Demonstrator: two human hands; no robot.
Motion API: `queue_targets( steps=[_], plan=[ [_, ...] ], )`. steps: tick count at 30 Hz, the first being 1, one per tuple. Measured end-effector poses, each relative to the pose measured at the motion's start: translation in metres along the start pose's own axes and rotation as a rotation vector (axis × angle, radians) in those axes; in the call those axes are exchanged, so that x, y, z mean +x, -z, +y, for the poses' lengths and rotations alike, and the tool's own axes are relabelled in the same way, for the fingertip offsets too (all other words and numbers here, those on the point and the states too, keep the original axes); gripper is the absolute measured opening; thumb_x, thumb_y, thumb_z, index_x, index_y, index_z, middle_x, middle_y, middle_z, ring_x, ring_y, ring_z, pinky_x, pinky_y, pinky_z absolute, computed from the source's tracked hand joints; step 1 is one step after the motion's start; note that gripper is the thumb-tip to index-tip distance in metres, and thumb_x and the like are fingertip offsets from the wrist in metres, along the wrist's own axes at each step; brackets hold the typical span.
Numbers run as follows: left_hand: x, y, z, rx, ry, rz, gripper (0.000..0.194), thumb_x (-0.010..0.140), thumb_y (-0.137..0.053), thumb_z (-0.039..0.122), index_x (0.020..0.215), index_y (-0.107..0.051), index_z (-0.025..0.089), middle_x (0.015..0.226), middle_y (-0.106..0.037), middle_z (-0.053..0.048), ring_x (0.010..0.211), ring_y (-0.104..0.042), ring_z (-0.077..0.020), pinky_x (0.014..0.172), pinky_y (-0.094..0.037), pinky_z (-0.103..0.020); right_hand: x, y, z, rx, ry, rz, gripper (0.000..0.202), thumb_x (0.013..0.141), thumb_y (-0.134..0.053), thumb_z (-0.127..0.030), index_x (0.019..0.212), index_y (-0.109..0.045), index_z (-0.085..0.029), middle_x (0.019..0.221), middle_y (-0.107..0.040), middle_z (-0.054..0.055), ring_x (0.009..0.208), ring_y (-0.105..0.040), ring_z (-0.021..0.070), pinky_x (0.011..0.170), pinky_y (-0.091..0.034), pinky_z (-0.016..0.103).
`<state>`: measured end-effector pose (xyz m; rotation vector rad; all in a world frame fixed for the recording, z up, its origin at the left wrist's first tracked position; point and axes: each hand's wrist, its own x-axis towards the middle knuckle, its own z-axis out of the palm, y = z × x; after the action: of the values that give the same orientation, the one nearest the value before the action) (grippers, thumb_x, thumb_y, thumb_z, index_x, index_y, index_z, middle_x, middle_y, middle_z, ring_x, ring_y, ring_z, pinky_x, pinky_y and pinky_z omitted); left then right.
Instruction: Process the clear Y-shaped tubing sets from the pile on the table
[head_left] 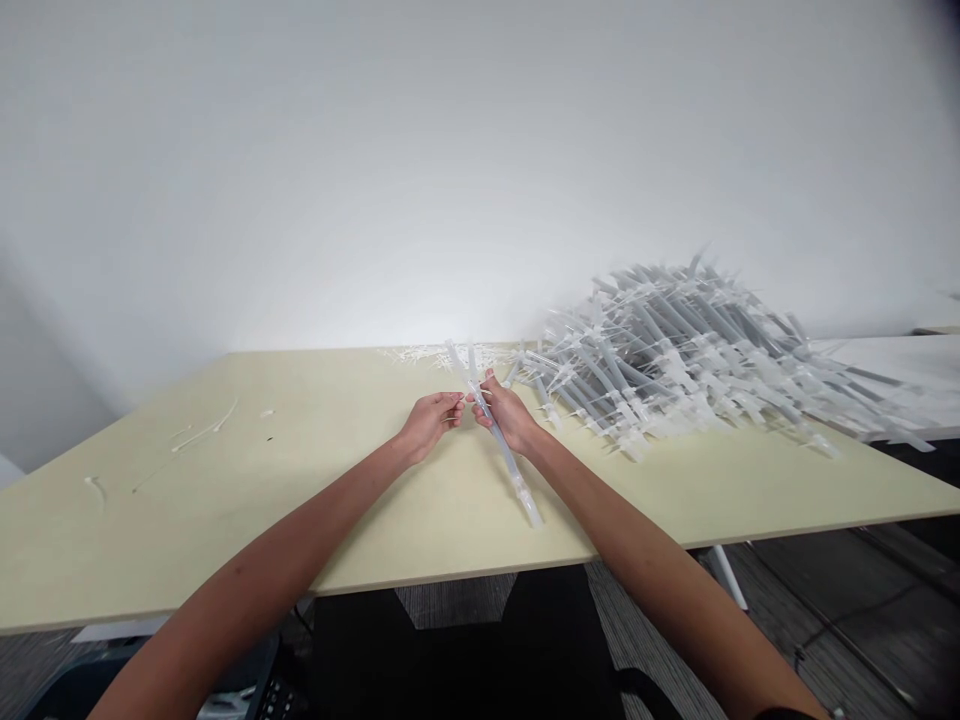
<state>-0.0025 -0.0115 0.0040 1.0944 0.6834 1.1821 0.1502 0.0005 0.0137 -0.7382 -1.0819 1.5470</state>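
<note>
My right hand (508, 414) is closed around a translucent grey plastic tube (506, 450) with clear sleeve-like ends. The tube slants over the table, its upper end split into two clear branches and its lower end towards me. Just left of it, my left hand (435, 422) is closed in a pinch at a thin white cable tie (465, 398) by the tube. Fingers hide most of the tie. Beyond both hands lies a scatter of thin white cable ties (427, 355).
A large heap of similar tubes (660, 350) with thin tails sticking out covers the right of the pale yellow table (300, 520). Loose white strips (202, 435) lie on the left. A white wall stands behind. Below the front left edge is a dark basket (266, 670).
</note>
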Motion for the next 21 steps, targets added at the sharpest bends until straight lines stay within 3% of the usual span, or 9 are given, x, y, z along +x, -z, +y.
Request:
queue_targets(
  steps=[9,21],
  plan=[
    [0.0052,0.0061,0.0012,-0.074,-0.022,-0.002,0.025,0.071,-0.07,0.024,0.091,-0.065,0.009,0.086,-0.063,-0.009,0.076,-0.058,-0.0115,0.079,-0.045,-0.028,0.0052,0.0037,0.0047,0.054,0.059,-0.023,0.038,0.067,-0.069,-0.049,0.072,-0.053,-0.015,0.071,-0.058,0.005,0.052,-0.046,0.0072,0.038,-0.032,0.019],
    [-0.0005,-0.0007,0.0048,-0.048,0.009,-0.059,0.022,0.071,-0.071,0.027,0.085,-0.064,0.01,0.084,-0.061,-0.008,0.074,-0.056,-0.0108,0.074,-0.044,-0.027,-0.0019,0.0,-0.0038,-0.189,0.209,0.089,0.04,0.061,-0.073,-0.043,0.077,-0.047,-0.018,0.062,-0.051,-0.003,0.042,-0.041,0.005,0.031,-0.026,0.017]
  ],
)
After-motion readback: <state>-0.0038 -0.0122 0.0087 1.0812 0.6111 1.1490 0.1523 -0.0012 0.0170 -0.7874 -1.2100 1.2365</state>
